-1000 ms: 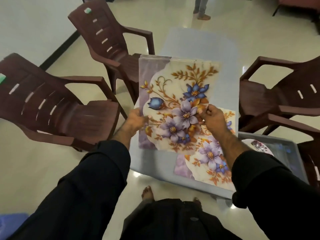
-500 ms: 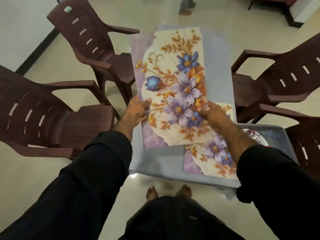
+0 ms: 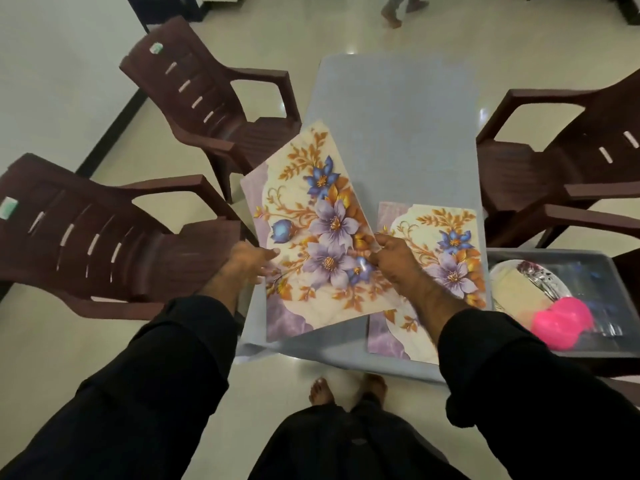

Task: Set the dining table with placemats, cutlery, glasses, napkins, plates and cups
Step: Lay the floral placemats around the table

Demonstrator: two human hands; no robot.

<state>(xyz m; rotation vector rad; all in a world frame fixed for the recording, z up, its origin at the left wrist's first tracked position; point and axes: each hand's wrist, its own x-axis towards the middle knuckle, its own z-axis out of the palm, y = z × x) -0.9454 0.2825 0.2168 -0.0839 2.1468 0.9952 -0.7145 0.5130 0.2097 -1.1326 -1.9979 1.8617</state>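
Note:
I hold a floral placemat (image 3: 311, 233) with purple and blue flowers over the near left part of the grey table (image 3: 398, 126). My left hand (image 3: 251, 263) grips its left edge and my right hand (image 3: 394, 259) pinches its right edge. The mat is tilted, its far end pointing away and left. A second floral placemat (image 3: 446, 244) lies flat on the table's near right corner, partly under my right wrist.
A grey bin (image 3: 602, 348) at the right holds a plate (image 3: 519, 282), a pink object (image 3: 561, 322) and other items. Two brown plastic chairs (image 3: 104, 237) (image 3: 214, 105) stand left, two more (image 3: 571, 161) right. A person's feet (image 3: 398, 8) show at the far end.
I have brought the held placemat lower and nearer, over the table's near left side, and my view has pulled back so the bin shows more.

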